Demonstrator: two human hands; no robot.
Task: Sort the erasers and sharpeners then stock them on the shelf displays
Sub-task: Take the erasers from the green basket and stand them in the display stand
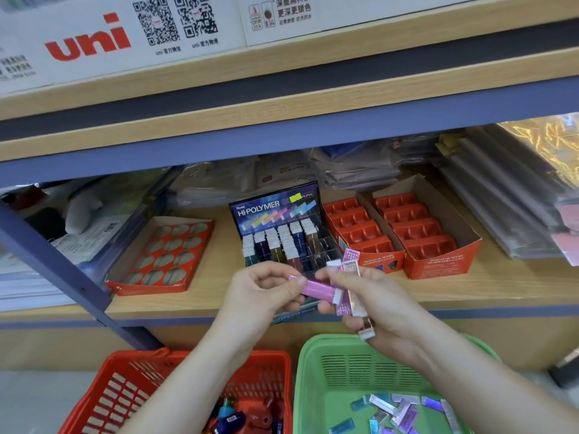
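A: What lies closest?

B: Two baskets, side by side. The green basket (pixel 313 344) on the right has loose erasers (pixel 404 413) scattered in it, slim bars in shiny blue, silver and lilac sleeves. The red basket (pixel 119 393) on the left has sharpeners (pixel 257 418), red and blue ones.

A: And the hands?

B: Both are raised above the baskets, in front of the shelf (pixel 501 286). The left hand (pixel 260 292) pinches one end of a pink eraser (pixel 316 288) between thumb and curled fingers. It lies crosswise, and its white tip at the far end touches the bunch of erasers (pixel 351 277) in the right hand (pixel 376 296). That hand's fingers are curled round several bars held upright, pink and pale, one with a dotted panel on its sleeve.

A: What's behind them?

B: An eraser display (pixel 272 208) with a dark card reading HI-POLYMER; rows of bars in dark sleeves with white tips stand in it, and its right-hand slots are bare. Just to its right sit two red boxes (pixel 410 227) with moulded red trays. To its left lies a flat red tray (pixel 163 255) with oval holes.

A: Further up?

B: A white carton (pixel 87 42) marked "uni" on the shelf above.
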